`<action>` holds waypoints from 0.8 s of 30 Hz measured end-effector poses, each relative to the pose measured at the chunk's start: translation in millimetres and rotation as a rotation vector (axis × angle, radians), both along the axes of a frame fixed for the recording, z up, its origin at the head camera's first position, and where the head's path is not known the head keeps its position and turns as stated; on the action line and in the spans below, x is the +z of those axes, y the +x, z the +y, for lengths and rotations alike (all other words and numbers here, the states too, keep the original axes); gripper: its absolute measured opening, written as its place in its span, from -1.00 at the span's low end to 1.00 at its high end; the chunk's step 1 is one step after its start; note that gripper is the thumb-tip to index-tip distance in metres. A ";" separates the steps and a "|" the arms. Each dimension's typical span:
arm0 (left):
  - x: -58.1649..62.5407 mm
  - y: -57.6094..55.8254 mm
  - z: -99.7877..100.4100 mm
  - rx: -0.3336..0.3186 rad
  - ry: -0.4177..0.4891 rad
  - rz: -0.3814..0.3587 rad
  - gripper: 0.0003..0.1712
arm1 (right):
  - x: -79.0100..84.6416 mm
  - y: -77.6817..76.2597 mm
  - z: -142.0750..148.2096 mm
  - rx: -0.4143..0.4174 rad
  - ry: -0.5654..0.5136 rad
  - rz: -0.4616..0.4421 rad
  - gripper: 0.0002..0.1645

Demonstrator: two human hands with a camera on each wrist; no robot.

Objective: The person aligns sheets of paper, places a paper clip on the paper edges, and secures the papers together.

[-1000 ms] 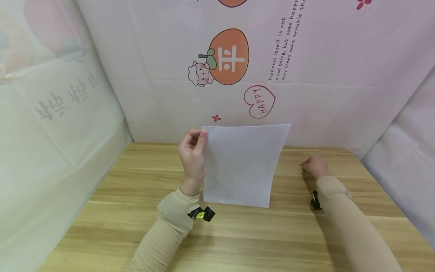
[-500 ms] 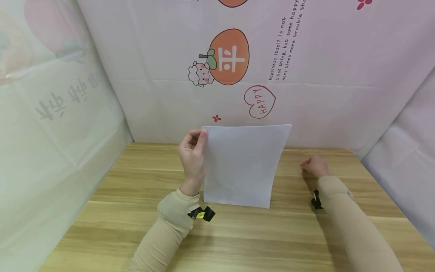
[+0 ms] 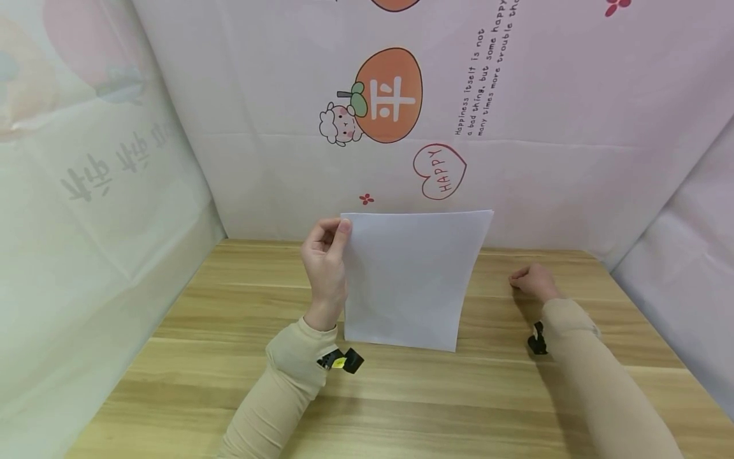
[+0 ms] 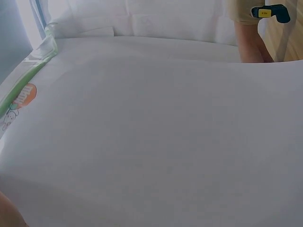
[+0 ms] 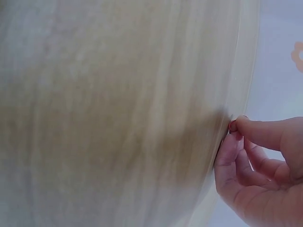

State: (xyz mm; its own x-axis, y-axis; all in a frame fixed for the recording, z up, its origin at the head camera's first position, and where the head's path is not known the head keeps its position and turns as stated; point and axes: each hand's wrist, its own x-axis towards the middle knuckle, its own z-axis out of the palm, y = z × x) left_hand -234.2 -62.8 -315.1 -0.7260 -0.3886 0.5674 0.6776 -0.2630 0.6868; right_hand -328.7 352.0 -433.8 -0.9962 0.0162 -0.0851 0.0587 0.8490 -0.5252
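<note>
My left hand (image 3: 325, 268) pinches the upper left corner of white paper (image 3: 408, 280), thumb on the near face. The paper stands upright over the table with its right side bowed a little, and a doubled edge shows at its upper right corner. In the left wrist view the paper (image 4: 161, 137) fills most of the frame. My right hand (image 3: 535, 280) is low at the far right of the table, apart from the paper. In the right wrist view its thumb and forefinger pinch a tiny reddish thing (image 5: 232, 126); I cannot tell its kind. Its other fingers are curled.
The wooden table (image 3: 258, 395) has its far edge close to a white printed cloth (image 3: 275, 172). Cloth also hangs along the left and right sides. Dark wrist cameras sit on both beige sleeves (image 3: 298, 357).
Very little differs. My right hand and sleeve have shifted slightly to the right in the head view. The left hand holds the paper in the same pose.
</note>
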 end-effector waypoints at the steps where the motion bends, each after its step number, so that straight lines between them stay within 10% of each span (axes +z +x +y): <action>1: 0.1 0.0 0.0 -0.001 0.003 -0.001 -0.92 | -0.3 0.1 0.4 -0.001 -0.007 0.003 -0.64; 24: -1.5 -0.6 0.4 -0.001 0.012 0.005 -0.95 | 0.4 10.6 0.3 0.007 -0.049 0.046 -0.60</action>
State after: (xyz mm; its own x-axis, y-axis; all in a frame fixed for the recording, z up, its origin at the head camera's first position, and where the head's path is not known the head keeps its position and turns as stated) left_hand -234.8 -62.4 -316.6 -0.7235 -0.3947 0.5663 0.6807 -0.2717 0.6803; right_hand -318.1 352.2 -433.4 -0.9992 0.0065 -0.0396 0.0279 0.8223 -0.5683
